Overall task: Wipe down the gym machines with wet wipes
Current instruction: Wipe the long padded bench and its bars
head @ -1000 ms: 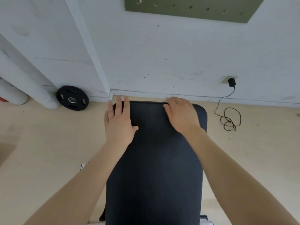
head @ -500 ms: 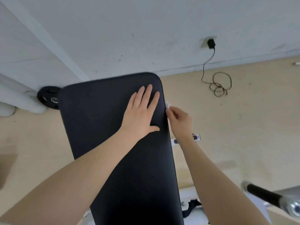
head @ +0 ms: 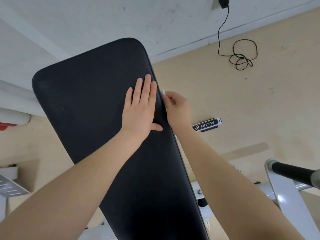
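- A black padded bench pad (head: 103, 118) runs from the bottom centre of the frame up toward the upper left, its rounded far end close to the white wall (head: 103, 18).
- The wet wipe (head: 163, 92) shows only as a small white scrap — it peeks out above the right hand's fingers, right at the pad's right edge, just right of frame centre.
- The right hand (head: 176, 110) is curled around that scrap and pressed against the side edge of the pad; most of the wipe is hidden inside the grip.
- The left hand (head: 142, 108) lies flat on top of the pad, fingers straight and together, thumb out to the right, holding nothing, just beside the right hand.
- To the right of the right wrist, a black label plate reading BRTW (head: 207, 126) sits low over the beige floor (head: 242, 104).
- At the lower right, a black-gripped handle (head: 292, 172) sits on a white metal frame (head: 285, 196).
- In the upper right, a black cable (head: 242, 56) drops from a plug (head: 223, 2) on the wall and coils on the floor.
- At the left edge — a white pipe (head: 12, 115) with something red (head: 5, 126) under it, and a grey slotted plate (head: 10, 186) lower down.
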{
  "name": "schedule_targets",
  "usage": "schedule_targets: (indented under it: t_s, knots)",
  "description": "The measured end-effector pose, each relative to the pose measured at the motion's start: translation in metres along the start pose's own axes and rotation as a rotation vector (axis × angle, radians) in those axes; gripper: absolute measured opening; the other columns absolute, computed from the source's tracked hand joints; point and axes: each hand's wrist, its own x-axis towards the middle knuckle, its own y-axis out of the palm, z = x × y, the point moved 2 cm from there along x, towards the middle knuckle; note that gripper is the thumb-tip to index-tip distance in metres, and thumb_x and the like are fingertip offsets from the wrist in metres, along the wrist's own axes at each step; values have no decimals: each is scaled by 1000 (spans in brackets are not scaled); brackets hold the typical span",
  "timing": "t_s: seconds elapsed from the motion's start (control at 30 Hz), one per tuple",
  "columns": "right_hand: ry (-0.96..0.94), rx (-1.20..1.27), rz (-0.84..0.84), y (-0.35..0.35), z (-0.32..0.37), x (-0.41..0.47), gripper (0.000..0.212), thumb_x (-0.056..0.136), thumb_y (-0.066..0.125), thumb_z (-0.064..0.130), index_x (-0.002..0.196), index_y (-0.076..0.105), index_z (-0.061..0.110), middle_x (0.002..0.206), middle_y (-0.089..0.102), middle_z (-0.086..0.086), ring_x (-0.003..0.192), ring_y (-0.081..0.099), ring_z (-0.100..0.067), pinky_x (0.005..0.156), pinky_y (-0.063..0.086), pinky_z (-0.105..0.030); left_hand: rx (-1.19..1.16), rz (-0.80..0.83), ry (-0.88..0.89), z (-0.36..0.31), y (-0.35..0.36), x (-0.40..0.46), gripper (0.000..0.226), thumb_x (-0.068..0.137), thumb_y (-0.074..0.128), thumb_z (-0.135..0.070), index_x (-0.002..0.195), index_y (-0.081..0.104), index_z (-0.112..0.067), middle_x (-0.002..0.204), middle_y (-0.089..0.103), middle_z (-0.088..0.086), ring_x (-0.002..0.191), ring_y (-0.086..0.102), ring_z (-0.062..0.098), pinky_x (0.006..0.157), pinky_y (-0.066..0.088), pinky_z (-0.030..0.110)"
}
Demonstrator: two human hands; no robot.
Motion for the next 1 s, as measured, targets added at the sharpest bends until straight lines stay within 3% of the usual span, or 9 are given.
schedule_targets:
  t_s: [0.13,0.3,0.4,0.47,0.6,0.73,0.83,1.0]
  knots:
    - [76,-135,57,-20,-44,-48,21,94,50,16,101,68,9,95,64,3,90,54,-10,78,37,-17,-22,-21,-17,-1,4,-7,126,67,64,-63,145,-16,-7,155,-19,12,144,-11,29,116,-3,42]
    - [353,-381,257,-45,-149,-138,28,92,43,8,108,66,7,111,66,-9,106,59,-24,92,42,-28,-163,-110,-94,-17,17,-40,93,87,57,-41,148,-5,-8,157,-10,13,145,-2,30,117,5,40]
    - [459,-406,303,-54,-174,-167,31,94,41,9,116,63,7,118,65,-11,113,57,-29,92,41,-29,-164,-216,-79,-41,40,-74,79,90,55,-34,147,11,-3,157,6,16,144,8,33,114,4,41]
    - [420,-325,238,-51,-160,-158,30,96,42,10,119,60,6,122,62,-12,116,55,-26,97,40,-30,-148,-207,-31,-62,63,-101,83,84,62,-38,144,21,1,154,18,18,142,19,34,113,10,41]
    - [93,-240,158,-42,-114,-119,27,95,47,11,116,63,7,118,64,-9,111,57,-19,96,41,-24,-119,-146,68,-94,103,-154,97,69,74,-44,140,27,2,149,32,20,136,35,33,109,25,42]
    - [-49,-262,177,-49,-127,-130,25,92,48,1,111,64,1,111,63,-11,100,57,-16,87,37,-6,-79,-45,125,-119,132,-187,105,65,76,-49,142,23,-1,151,26,15,138,27,30,111,23,38]
    - [28,-349,323,-67,-175,-169,26,92,46,1,108,65,1,100,60,-9,89,55,-17,73,33,1,-55,17,178,-138,153,-206,111,62,78,-49,143,17,-3,151,16,12,137,22,28,111,20,37]
    - [318,-535,505,-93,-255,-249,29,92,44,1,114,63,2,113,61,-18,107,56,-31,82,35,-20,8,74,134,-150,166,-213,127,54,80,-54,145,7,-1,152,9,14,139,21,31,111,16,39]
